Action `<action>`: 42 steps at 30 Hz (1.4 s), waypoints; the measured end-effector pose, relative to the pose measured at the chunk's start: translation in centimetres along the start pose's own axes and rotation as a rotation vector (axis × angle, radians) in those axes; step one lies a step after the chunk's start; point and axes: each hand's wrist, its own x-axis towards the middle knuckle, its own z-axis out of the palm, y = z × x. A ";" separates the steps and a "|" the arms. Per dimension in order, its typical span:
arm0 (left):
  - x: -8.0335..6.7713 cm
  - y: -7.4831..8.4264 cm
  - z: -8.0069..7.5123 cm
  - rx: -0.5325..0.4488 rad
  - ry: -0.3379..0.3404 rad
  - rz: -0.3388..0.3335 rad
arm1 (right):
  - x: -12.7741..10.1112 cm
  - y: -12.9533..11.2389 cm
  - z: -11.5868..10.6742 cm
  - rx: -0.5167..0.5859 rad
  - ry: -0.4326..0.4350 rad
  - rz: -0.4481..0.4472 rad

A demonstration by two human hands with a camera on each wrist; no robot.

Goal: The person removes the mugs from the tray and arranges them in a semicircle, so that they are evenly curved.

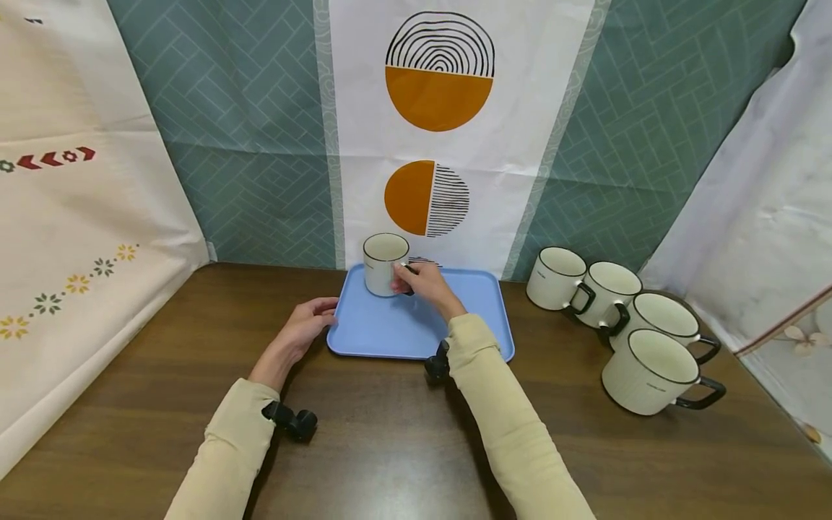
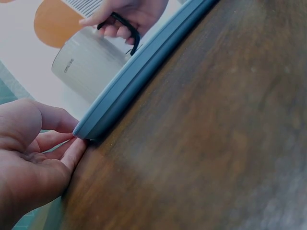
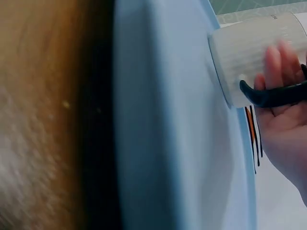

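Note:
A cream mug (image 1: 383, 266) with a black rim and handle stands upright in the far left corner of a blue tray (image 1: 422, 328). My right hand (image 1: 406, 280) grips the mug's handle. In the right wrist view the fingers (image 3: 276, 62) pass through the black handle against the mug (image 3: 244, 48), above the tray (image 3: 168, 120). My left hand (image 1: 327, 315) rests on the table at the tray's near left corner. In the left wrist view its thumb and a finger (image 2: 73, 149) pinch the rim of the tray (image 2: 144, 72), with the mug (image 2: 88, 62) beyond.
Several more cream mugs (image 1: 643, 372) with black handles stand in a cluster on the right of the dark wooden table (image 1: 390, 448). Patterned cloth backdrops close in the back and both sides. Bare tabletop lies in front of the tray.

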 end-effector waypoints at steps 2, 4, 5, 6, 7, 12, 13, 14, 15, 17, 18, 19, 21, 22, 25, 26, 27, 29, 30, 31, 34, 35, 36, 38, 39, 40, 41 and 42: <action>0.0 0.0 0.0 -0.001 -0.001 -0.001 | 0.0 0.0 0.2 0.001 0.004 -0.004; 0.0 0.0 0.0 0.000 -0.003 -0.001 | -0.1 0.0 0.3 -0.007 0.020 -0.003; 0.0 0.0 0.0 0.001 -0.005 -0.001 | -0.1 0.1 0.2 -0.013 0.028 -0.001; 0.0 0.0 0.0 0.004 -0.006 0.000 | -0.1 0.1 0.2 -0.016 0.034 0.000; 0.0 0.0 0.0 0.003 -0.006 0.001 | 0.0 0.2 0.1 -0.016 0.040 -0.003; 0.0 0.0 0.1 0.006 -0.003 0.001 | -0.1 0.1 -0.2 -0.002 0.025 -0.016; 0.0 0.0 0.0 0.006 -0.001 -0.001 | -0.2 0.1 -0.2 -0.002 0.019 -0.016; 0.0 0.0 0.0 0.008 -0.002 -0.001 | -0.3 0.1 -0.3 -0.003 0.010 -0.013; 0.0 0.0 0.0 0.008 -0.003 -0.001 | -0.4 0.0 -0.4 0.000 0.002 -0.008; -0.1 0.1 0.0 0.005 -0.001 -0.003 | -0.6 -0.1 -0.6 0.016 -0.017 -0.001; -0.1 0.1 0.0 0.003 -0.001 -0.004 | -0.7 -0.2 -0.7 0.023 -0.025 0.004; -0.1 0.1 0.0 0.004 0.000 -0.005 | -0.8 -0.3 -0.8 0.039 -0.035 0.011; -0.1 0.2 0.1 0.000 0.000 -0.008 | -1.1 -0.5 -0.9 0.076 -0.050 0.024; -0.1 0.2 0.1 0.001 0.003 -0.009 | -1.2 -0.6 -1.0 0.091 -0.056 0.030; -0.2 0.2 0.1 0.001 0.008 -0.011 | -1.7 -1.0 -1.2 0.106 -0.058 0.059; -0.2 0.2 0.2 0.002 0.008 -0.012 | -1.9 -1.1 -1.4 0.096 -0.057 0.067; -0.2 0.2 0.2 0.001 0.007 -0.012 | -2.1 -1.2 -1.6 0.078 -0.055 0.074; -0.1 0.2 0.4 0.000 0.005 -0.006 | -2.7 -1.5 -2.2 0.030 -0.044 0.084; -0.1 0.2 0.4 -0.001 0.003 -0.005 | -3.0 -1.6 -2.6 0.007 -0.040 0.086; -0.1 0.2 0.5 -0.002 0.004 -0.005 | -3.3 -1.7 -2.9 -0.020 -0.037 0.086; 0.0 0.1 0.4 -0.005 0.009 -0.004 | -4.3 -2.0 -4.0 -0.064 -0.030 0.079; 0.0 0.0 0.3 -0.002 0.010 -0.003 | -4.7 -2.2 -4.3 -0.064 -0.028 0.075; 0.0 0.0 0.3 -0.002 0.010 -0.002 | -5.1 -2.3 -4.6 -0.061 -0.024 0.071; 0.0 0.0 0.2 0.000 0.006 0.000 | -6.0 -2.6 -5.3 -0.034 -0.011 0.061; -0.1 0.0 0.1 0.002 0.004 0.001 | -6.5 -2.7 -5.5 -0.013 -0.003 0.055; -0.1 0.0 0.1 0.003 0.001 0.003 | -6.9 -2.9 -5.8 0.014 0.006 0.045; -0.1 0.1 0.1 0.002 0.000 0.003 | -7.4 -3.1 -6.1 0.045 0.014 0.036; -0.1 0.1 0.1 0.000 0.000 0.004 | -7.9 -3.2 -6.3 0.079 0.022 0.028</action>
